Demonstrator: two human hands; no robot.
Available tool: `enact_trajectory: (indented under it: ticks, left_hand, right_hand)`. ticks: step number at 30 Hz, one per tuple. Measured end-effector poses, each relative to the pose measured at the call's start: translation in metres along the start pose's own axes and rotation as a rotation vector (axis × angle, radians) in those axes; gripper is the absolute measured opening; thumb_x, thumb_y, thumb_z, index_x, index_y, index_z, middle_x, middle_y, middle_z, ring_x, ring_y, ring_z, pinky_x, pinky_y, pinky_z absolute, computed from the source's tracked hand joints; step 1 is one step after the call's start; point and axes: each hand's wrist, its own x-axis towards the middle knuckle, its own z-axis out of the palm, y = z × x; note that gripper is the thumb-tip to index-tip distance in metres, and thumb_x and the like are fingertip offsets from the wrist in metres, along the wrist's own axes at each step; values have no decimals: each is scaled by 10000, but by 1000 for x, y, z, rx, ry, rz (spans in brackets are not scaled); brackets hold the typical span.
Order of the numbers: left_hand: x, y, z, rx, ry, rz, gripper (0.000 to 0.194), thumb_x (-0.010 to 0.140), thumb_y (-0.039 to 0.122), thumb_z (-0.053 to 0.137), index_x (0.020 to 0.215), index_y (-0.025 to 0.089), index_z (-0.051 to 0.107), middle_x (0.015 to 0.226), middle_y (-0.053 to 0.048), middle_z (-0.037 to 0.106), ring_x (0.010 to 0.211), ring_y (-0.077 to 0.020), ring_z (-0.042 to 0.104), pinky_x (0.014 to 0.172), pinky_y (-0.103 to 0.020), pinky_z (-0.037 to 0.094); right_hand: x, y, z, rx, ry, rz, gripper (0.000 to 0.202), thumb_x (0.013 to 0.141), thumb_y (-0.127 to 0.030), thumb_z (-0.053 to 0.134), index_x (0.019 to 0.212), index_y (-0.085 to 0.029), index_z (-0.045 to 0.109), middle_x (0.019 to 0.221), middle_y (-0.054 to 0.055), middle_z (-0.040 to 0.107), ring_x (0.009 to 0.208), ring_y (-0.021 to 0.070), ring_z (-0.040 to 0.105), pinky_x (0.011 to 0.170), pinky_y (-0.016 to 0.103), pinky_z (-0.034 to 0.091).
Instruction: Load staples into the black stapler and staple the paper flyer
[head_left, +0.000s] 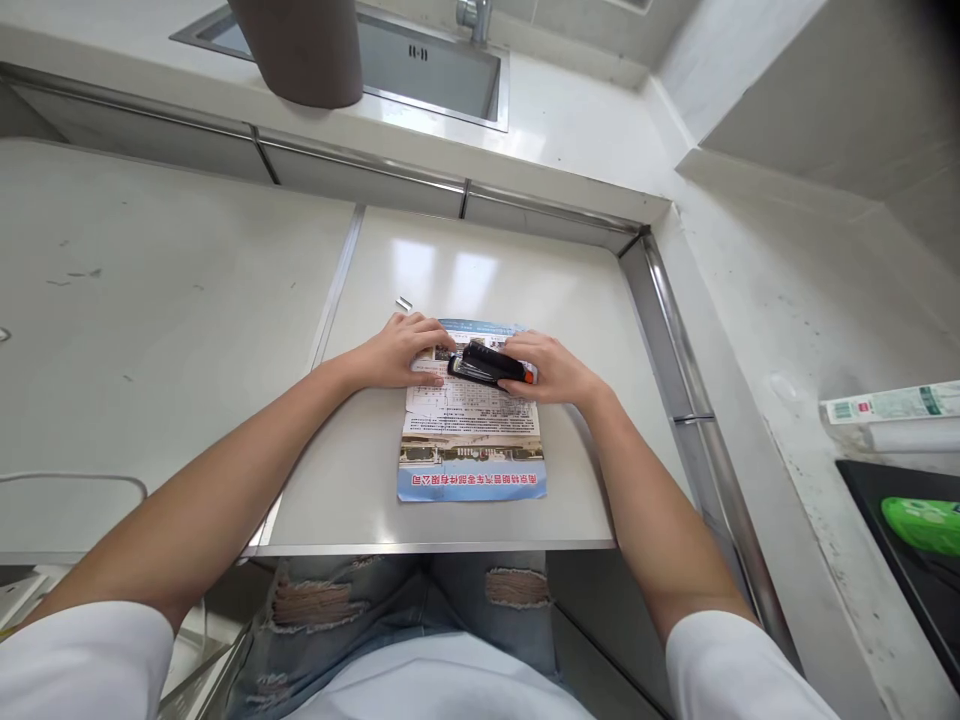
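A black stapler (480,364) with an orange tip lies over a printed leaflet (472,420) on the white table. Its top arm looks raised from the base, with metal showing between. My right hand (551,368) grips the stapler's right end, thumb below and fingers above. My left hand (409,352) rests on the leaflet's upper left edge, fingers spread, the fingertips close to the stapler's left end. Whether they touch it I cannot tell. Just beyond my left hand lies a small silvery strip (404,303), perhaps staples.
Past the table's far edge, a counter holds a steel sink (442,75) and a brown bin-like container (307,50). On the right ledge are a green packet (922,524), a black panel (911,600) and a long carton (892,402). A metal rail (697,430) runs beside the table.
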Motion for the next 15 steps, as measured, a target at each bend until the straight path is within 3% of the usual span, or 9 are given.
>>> enact_trajectory:
  ticks: [4,7,10,15]
  left_hand:
    - [2,-1,0,-15,30,-28,491,912,596,723,1236,229,674,1189,-117,692,1111,-324,571,958,-424,336]
    - [2,-5,2,-38,52,-56,384,952,545,679,1145,214,690,1069,-104,690,1022,-296,580,927,-407,351]
    - [2,-8,3,-50,60,-56,339,964,522,662,1118,222,694,1057,-96,685,1021,-287,584,937,-403,360]
    - [2,-8,2,-83,67,-77,353,945,528,683,1122,223,712,1076,-95,693,1045,-285,599,984,-406,366]
  right_hand:
    - [7,7,20,-2,230,-11,298,982,-469,607,1152,-229,654,991,95,690,924,280,598,880,439,470]
    - [12,12,31,33,318,-20,354,995,-515,609,1202,-232,658,1001,103,697,940,288,604,895,466,496]
    - [12,16,31,182,310,5,424,1000,-555,611,1288,-245,644,1106,103,708,1000,273,628,908,447,521]
    - [4,28,17,497,165,-33,418,1045,-552,550,1291,-243,687,1218,92,706,1090,251,657,982,423,520]
